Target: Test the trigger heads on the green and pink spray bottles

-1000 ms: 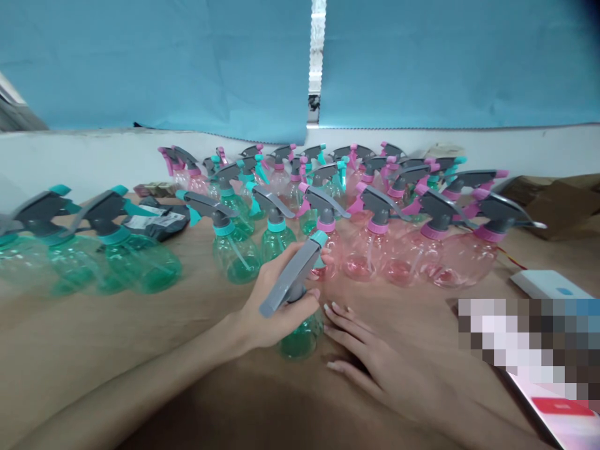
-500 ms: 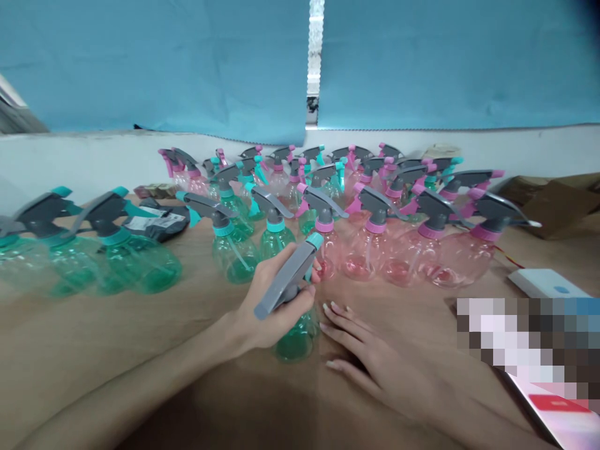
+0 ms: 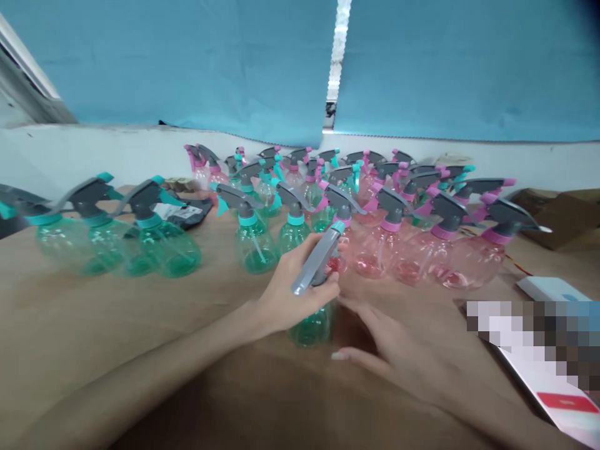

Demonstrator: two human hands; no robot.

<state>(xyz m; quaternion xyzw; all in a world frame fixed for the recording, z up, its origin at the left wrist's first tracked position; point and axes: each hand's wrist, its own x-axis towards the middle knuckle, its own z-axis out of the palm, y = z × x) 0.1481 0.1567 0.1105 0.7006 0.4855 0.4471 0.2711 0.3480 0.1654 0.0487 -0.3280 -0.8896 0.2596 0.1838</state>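
My left hand (image 3: 296, 284) is wrapped around the neck of a green spray bottle (image 3: 310, 328), just under its grey trigger head. The bottle stands near the middle of the table, its nozzle tip teal and pointing away from me. Beside it on the right, my right hand (image 3: 382, 337) has its thumb apart from the fingers, and the fingertips reach behind the bottle's lower right side, partly hidden. Whether they touch the bottle I cannot tell. Just beyond my left hand stand another green spray bottle (image 3: 294, 234) and a pink spray bottle (image 3: 372, 253).
Several green spray bottles (image 3: 171, 250) stand at the left. More pink and green ones fill rows at the back. A dark plastic packet (image 3: 187, 215) lies behind the left group. To the right are a white box (image 3: 550, 289), a phone-like screen (image 3: 560, 406) and a brown carton (image 3: 567, 219).
The view has shifted left, so the bottles appear further right. My right hand has moved in closer to the held bottle, its fingers now partly behind it. My left hand keeps its grip.
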